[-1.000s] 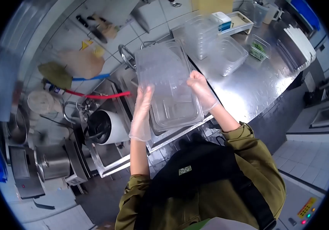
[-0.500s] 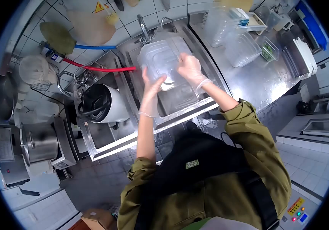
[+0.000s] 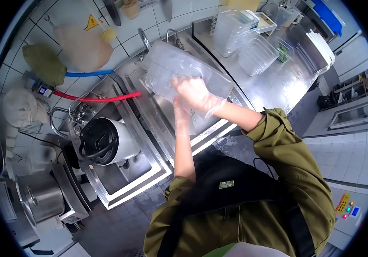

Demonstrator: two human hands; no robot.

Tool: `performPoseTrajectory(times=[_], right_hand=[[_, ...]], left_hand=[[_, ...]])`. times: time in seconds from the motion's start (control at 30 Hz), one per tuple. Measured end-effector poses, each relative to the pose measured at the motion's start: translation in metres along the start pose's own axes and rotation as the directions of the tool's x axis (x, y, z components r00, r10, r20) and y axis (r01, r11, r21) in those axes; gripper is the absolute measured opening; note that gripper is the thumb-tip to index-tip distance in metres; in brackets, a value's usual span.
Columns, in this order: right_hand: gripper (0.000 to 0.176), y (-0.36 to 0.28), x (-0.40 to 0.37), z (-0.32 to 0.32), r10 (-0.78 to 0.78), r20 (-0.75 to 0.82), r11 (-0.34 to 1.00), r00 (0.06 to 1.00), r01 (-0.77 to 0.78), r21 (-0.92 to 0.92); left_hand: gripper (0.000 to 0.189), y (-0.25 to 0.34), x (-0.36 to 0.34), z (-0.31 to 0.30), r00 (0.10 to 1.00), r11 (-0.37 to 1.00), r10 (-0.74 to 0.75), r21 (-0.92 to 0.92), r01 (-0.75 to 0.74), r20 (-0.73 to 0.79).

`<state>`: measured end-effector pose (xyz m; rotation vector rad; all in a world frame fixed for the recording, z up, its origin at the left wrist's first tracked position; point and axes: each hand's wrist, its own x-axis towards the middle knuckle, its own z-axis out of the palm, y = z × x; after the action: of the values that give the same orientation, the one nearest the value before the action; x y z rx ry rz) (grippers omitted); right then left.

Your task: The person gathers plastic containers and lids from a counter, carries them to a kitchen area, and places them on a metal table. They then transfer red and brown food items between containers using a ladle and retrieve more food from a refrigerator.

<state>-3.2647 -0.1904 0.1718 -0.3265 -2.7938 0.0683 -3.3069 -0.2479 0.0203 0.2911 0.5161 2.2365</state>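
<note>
A clear plastic container [image 3: 211, 75], tilted and partly blurred, is held above the right-hand sink basin [image 3: 160, 105]. My left hand [image 3: 182, 116], in a thin clear glove, grips its near side from below; most of those fingers are hidden behind my other hand. Also gloved, my right hand [image 3: 193, 92] is closed in a fist against the container, its fingers curled. Whether a cloth or anything else is inside that fist I cannot make out. The faucet [image 3: 144, 39] rises behind the container.
Left of me, a black-lidded pot [image 3: 122, 141] stands in the other basin. A red hose [image 3: 102, 99] ends at the divider. Stacked clear containers [image 3: 231, 32], more clear tubs [image 3: 259, 53] and a small box of greens [image 3: 283, 52] are on the right counter [image 3: 274, 90].
The container has turned and tilted, its right end swinging toward the counter. My right hand has come left and down, close over my left. The whole view has rotated somewhat.
</note>
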Motion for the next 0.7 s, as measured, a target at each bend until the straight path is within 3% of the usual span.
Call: performPoseTrajectory(times=[0.03,0.13,0.17,0.27,0.3,0.33,0.4,0.47,0.53,0.6,0.67,0.7], right_hand=[[0.035,0.004,0.0,0.001,0.014,-0.014,1.0,1.0,-0.013,0.022],[0.027,0.025,-0.004,-0.008,0.144,0.046,0.979,0.988,-0.149,0.137],[0.018,0.033,-0.007,-0.001,0.257,-0.058,0.955,0.965,-0.244,0.166],[0.012,0.064,-0.031,0.016,0.434,-0.174,0.837,0.884,-0.324,0.441],[0.01,0.069,-0.042,0.021,0.528,-0.131,0.717,0.839,-0.359,0.597],[0.012,0.072,-0.055,0.023,0.631,0.049,0.47,0.774,-0.432,0.77],[0.017,0.081,-0.083,0.047,0.648,0.21,0.018,0.732,-0.29,0.957],[0.018,0.079,-0.111,0.034,0.638,0.281,-0.171,0.717,-0.224,0.959],[0.018,0.086,-0.135,0.03,0.64,0.416,-0.373,0.646,-0.212,0.903],[0.017,0.095,-0.157,0.02,0.633,0.478,-0.5,0.609,-0.151,0.853],[0.016,0.108,-0.184,-0.001,0.654,0.473,-0.547,0.59,-0.062,0.834],[0.015,0.122,-0.2,-0.002,0.674,0.445,-0.534,0.59,-0.028,0.845]], left_hand=[[0.08,0.003,0.0,0.003,1.0,1.0,-0.003,0.002,0.003,0.014],[0.088,0.023,-0.008,0.042,0.978,0.972,0.101,0.226,-0.059,-0.182],[0.089,0.019,0.002,0.026,0.966,0.96,0.132,0.272,-0.069,-0.221],[0.084,0.049,0.003,0.058,0.941,0.657,0.219,0.752,0.052,-0.257],[0.079,0.049,0.01,0.051,0.938,0.456,0.269,0.887,0.078,-0.221],[0.078,0.058,0.009,0.071,0.942,0.242,0.264,0.959,0.145,-0.208],[0.075,0.07,-0.003,0.121,0.96,-0.208,0.229,0.956,0.207,-0.159],[0.072,0.072,-0.011,0.161,0.987,-0.294,0.102,0.945,0.146,-0.121],[0.069,0.068,-0.018,0.179,0.999,-0.297,0.032,0.955,-0.032,0.043],[0.067,0.071,-0.025,0.195,0.989,-0.054,-0.143,0.998,-0.044,0.036],[0.061,0.072,-0.033,0.213,0.969,0.093,-0.051,0.967,-0.236,0.242],[0.058,0.074,-0.035,0.21,0.982,0.179,0.012,0.966,-0.189,0.189]])
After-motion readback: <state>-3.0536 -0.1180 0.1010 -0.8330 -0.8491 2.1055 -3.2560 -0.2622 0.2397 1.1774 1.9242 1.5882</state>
